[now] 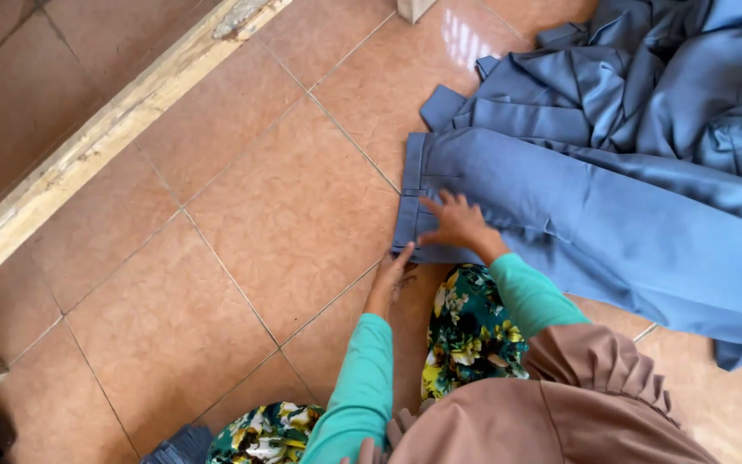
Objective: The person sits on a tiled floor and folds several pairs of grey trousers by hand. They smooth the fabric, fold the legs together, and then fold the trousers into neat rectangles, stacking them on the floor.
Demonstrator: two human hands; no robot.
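A pair of blue-grey trousers (560,215) lies flat on the tiled floor, its waistband (411,193) toward the left. My right hand (457,225) rests palm down on the cloth just inside the waistband, fingers spread. My left hand (392,273) is at the waistband's lower corner, its fingertips pinching the edge of the cloth. Both arms wear teal sleeves. A brown headscarf (551,412) hangs in the lower part of the view.
A heap of crumpled blue-grey garments (672,77) lies at the top right, touching the trousers. A rough wooden beam (105,137) runs diagonally across the upper left. Floral-print cloth (465,331) covers my legs below the hands. Orange floor tiles (285,215) fill the left.
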